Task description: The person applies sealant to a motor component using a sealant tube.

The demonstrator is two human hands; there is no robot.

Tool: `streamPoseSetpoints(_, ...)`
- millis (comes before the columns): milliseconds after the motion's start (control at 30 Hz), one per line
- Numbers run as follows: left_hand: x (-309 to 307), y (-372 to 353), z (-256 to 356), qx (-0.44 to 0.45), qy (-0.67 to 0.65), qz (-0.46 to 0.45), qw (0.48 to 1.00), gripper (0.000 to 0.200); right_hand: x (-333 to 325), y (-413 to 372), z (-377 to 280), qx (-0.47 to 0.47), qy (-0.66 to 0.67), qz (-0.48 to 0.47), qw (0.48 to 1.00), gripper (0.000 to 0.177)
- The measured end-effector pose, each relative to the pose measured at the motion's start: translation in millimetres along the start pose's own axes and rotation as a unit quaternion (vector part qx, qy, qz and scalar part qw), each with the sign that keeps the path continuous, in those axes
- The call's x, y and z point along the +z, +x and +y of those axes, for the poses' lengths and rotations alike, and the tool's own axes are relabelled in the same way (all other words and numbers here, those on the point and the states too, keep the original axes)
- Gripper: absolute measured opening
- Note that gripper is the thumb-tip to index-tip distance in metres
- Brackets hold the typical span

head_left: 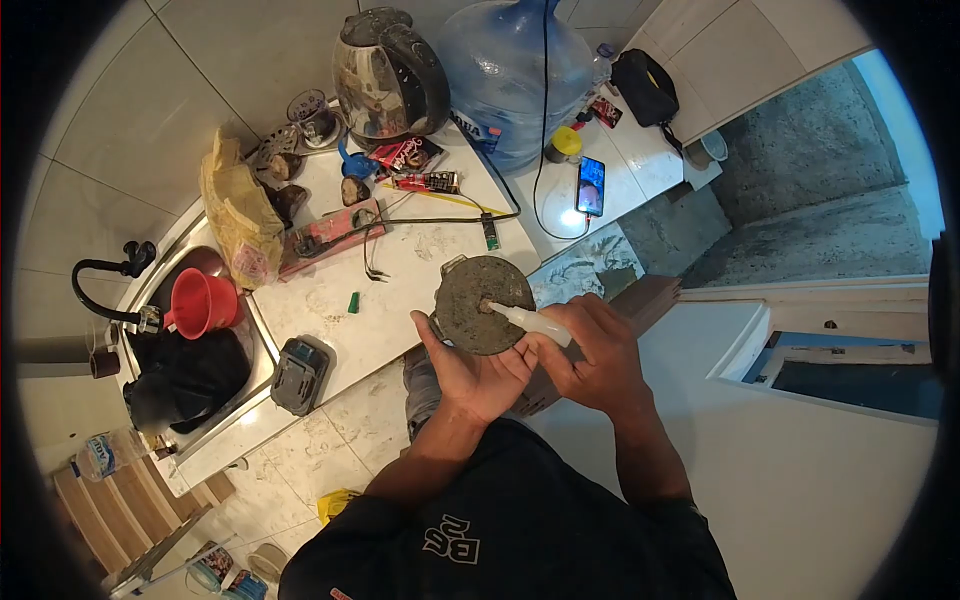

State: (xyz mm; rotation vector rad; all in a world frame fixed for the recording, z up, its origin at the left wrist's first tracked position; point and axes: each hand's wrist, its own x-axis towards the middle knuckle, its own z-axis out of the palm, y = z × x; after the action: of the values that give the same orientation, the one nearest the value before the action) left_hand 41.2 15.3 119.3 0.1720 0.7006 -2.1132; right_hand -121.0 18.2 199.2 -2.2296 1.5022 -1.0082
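Held a round grey disc point(478, 318) in the left hand point(470, 382), with palm turned up, thumb at the left edge and fingers at the lower right. Kept the rough flat face upward, near the front edge of the bench point(400, 275), with a small metal lug at the upper left of the rim. Gripped a white bottle point(545, 327) in the right hand point(598, 352), with fingers curled closely around the body, and aimed the tapered nozzle at the small brownish centre of the disc. Could not tell contact from a slight gap at the tip.

Had on the bench, beyond the disc, a thin green strip point(490, 232), a black tube point(432, 182) and a red packet point(408, 155), with a kettle point(390, 80) and a large blue water bottle point(515, 75) behind. Saw to the right a phone point(591, 187) with a lit screen, near a yellow-lidded jar point(563, 146). Noted to the left a small green piece point(354, 302), a dark battery-like block point(300, 377) beside the sink point(262, 352), and a crumpled yellow bag point(238, 215). Saw in the sink a red cup point(203, 303) and a black bag point(190, 380).
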Motion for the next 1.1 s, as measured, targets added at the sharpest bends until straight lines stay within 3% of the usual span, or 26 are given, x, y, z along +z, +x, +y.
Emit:
streamPoseSetpoints(133,-4.3,2.7,-0.1,0.02,0.051,0.006,0.998,0.104,-1.0,-1.5,-0.8,0.0,0.01,-0.002,1.0,0.027)
streamPoseSetpoints(400,-18.4,5.1,4.6,-0.004,0.047,-0.074,0.996,0.096,6.7,1.1,2.1,0.002,0.009,0.006,1.0,0.028)
streamPoseSetpoints(500,-10.3,2.8,2.7,-0.011,0.019,-0.038,0.999,0.102,5.0,1.1,1.6,0.01,0.006,0.013,1.0,0.028)
streamPoseSetpoints(667,-16.0,4.7,8.3,-0.004,0.069,-0.052,0.996,0.099,-1.8,-9.3,2.0,0.047,0.044,-0.012,0.998,0.026)
streamPoseSetpoints(733,-12.4,3.6,9.8,0.011,0.094,-0.032,0.995,0.099,0.9,-15.5,2.7,0.162,0.167,0.034,0.972,0.021)
streamPoseSetpoints(767,-9.3,2.1,10.7,0.012,0.064,-0.04,0.997,0.098,6.2,-17.0,8.5,0.159,0.17,0.034,0.972,0.021)
streamPoseSetpoints(833,-7.1,-1.7,13.4,0.015,0.036,-0.047,0.998,0.097,25.4,-25.4,28.7,0.266,0.395,0.117,0.872,0.021)
streamPoseSetpoints(933,-4.5,-10.0,21.0,0.028,0.056,-0.063,0.996,0.094,67.5,-32.6,69.2,0.249,0.447,0.118,0.851,0.025)
streamPoseSetpoints(1000,0.1,-17.8,24.9,0.045,0.064,-0.065,0.995,0.094,90.1,-33.3,82.1,0.273,0.449,0.116,0.843,0.025)
streamPoseSetpoints(1067,2.0,-24.1,29.8,0.055,0.072,-0.065,0.994,0.093,108.1,-26.0,87.1,0.205,0.177,0.111,0.956,0.027)
streamPoseSetpoints(1100,2.6,-27.2,31.4,0.063,0.076,-0.062,0.993,0.093,120.8,-21.8,86.4,0.211,0.192,0.138,0.948,0.027)
